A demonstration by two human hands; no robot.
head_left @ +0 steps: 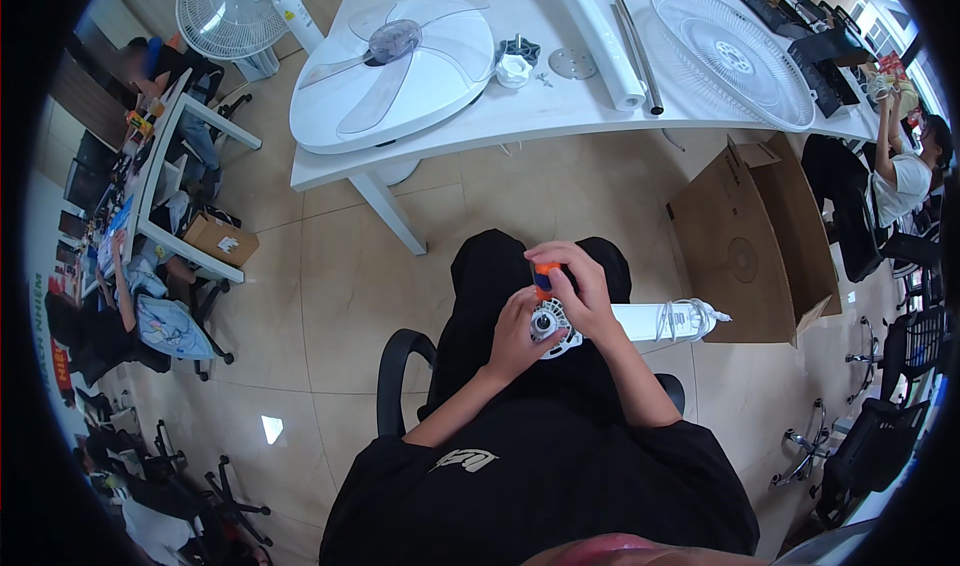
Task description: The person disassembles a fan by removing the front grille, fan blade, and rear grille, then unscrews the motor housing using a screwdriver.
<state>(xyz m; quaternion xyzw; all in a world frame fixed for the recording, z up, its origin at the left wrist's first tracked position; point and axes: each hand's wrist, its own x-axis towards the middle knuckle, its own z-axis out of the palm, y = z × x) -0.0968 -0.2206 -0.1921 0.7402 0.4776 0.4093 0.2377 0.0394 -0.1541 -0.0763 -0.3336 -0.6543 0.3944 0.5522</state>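
Note:
Over my lap lies a white fan motor head (547, 324) with a round vented front and a shaft in its middle. My left hand (515, 336) is closed around its left side, the thumb across the lower edge. My right hand (585, 284) grips a short orange and dark blue screwdriver (545, 280) by its handle at the far edge of the motor head. The tool's tip is hidden. From under my right wrist a white fan body (640, 322) stretches right, with a white power cord (685, 320) coiled around its end.
Ahead stands a white table (440, 142) with a fan base (320, 126), clear fan blades (395, 46), knobs (514, 71), a white tube (595, 46), a metal pole (638, 56) and a fan grille (735, 61). An open cardboard box (740, 236) stands right. People sit at both sides.

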